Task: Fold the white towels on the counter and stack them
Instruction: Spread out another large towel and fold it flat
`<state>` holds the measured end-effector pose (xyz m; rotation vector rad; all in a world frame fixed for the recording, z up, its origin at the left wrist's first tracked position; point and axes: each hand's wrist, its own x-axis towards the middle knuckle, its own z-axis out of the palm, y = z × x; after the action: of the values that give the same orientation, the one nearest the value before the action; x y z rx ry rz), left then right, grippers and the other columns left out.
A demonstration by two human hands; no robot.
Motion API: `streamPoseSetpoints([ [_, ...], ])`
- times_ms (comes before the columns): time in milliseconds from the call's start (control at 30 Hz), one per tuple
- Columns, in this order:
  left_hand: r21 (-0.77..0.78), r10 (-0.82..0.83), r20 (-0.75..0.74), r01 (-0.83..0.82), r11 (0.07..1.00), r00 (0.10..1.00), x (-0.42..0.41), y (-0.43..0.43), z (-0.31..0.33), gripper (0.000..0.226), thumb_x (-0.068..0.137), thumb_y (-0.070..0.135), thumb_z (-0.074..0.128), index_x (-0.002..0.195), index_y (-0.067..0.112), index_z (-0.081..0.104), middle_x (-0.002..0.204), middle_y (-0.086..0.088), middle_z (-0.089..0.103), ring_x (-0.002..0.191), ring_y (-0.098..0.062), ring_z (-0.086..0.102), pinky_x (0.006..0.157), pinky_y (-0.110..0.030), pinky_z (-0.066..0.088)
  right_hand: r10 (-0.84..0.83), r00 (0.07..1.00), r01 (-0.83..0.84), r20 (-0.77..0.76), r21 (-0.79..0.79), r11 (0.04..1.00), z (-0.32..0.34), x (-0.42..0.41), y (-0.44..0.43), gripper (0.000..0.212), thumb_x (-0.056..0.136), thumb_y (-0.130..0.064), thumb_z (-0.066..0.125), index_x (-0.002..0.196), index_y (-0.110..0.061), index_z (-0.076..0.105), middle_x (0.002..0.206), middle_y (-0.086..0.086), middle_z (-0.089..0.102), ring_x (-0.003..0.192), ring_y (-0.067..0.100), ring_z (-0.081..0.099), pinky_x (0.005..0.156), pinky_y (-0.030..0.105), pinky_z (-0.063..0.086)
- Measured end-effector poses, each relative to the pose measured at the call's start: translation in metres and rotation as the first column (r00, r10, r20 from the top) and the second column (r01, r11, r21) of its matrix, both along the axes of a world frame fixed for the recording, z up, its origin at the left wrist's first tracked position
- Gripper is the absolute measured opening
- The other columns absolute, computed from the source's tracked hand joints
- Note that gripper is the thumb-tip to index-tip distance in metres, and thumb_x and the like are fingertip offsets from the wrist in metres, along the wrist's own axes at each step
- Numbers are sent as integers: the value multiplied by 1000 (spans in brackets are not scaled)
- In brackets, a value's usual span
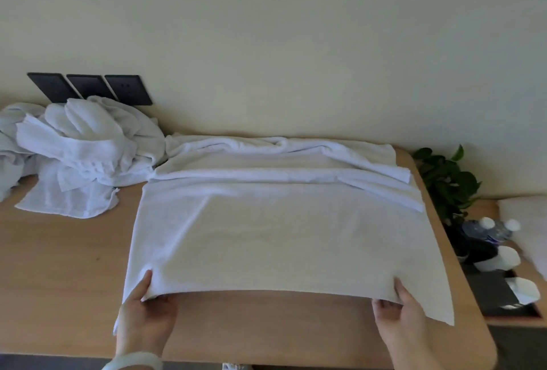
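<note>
Pinching towel (pixel 278 236) edge: left hand (pixel 145 313), right hand (pixel 396 310)

A pale cream wall (pixel 296 29) fills the upper view. Low on it at the left, three black rectangular socket plates (pixel 88 88) sit side by side; the rightmost shows two small holes. At the right, a green leafy plant (pixel 447 183) stands close to the wall. Just beside it are two clear plastic bottles with white caps (pixel 488 229). Near them a dark rectangular tray (pixel 497 295) holds a white rounded item (pixel 524 291), too blurred to identify.
</note>
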<state>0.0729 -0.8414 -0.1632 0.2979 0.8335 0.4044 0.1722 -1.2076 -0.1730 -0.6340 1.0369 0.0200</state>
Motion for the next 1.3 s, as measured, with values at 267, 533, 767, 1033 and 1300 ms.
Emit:
streamPoseSetpoints([
  [267,273,22,-127,14,962,992,38,34,52,16,99,5,44,99,10,59,84,-2,74,75,-11,72,70,-22,59,290,949,-229,121,-364,903,63,53,-31,15,96,-1,55,100,-14,61,104,4,65,91,20,64,83,41,53],
  [533,484,-276,-277,382,787,920,155,70,24,41,104,8,36,145,8,40,142,-15,50,128,-30,51,101,-40,42,586,809,-449,45,-597,665,32,163,22,49,96,1,54,141,-8,39,141,16,51,108,26,59,100,40,49],
  [767,255,-173,-966,776,-576,189,169,64,-25,61,99,48,46,152,46,14,161,17,3,151,-17,-1,120,-52,5,598,60,-271,-799,-589,-761,-21,164,87,72,103,-24,44,157,-22,-3,166,3,-5,152,22,1,123,38,12],
  [1033,-6,45,-998,655,-755,43,150,46,-56,90,90,63,50,148,50,-17,152,17,-39,143,-28,-34,108,-74,-2,408,-94,-338,-908,-356,-871,-54,151,118,84,96,-59,42,153,-38,-15,159,-7,-30,150,23,-20,116,64,4],
  [1300,11,14,-999,673,-739,31,83,22,-50,94,87,60,57,148,51,-14,150,19,-39,143,-26,-33,108,-73,-1,411,-65,-304,-909,-374,-876,-51,73,88,82,96,-61,38,154,-37,-14,161,-5,-27,150,24,-16,117,63,9],
])
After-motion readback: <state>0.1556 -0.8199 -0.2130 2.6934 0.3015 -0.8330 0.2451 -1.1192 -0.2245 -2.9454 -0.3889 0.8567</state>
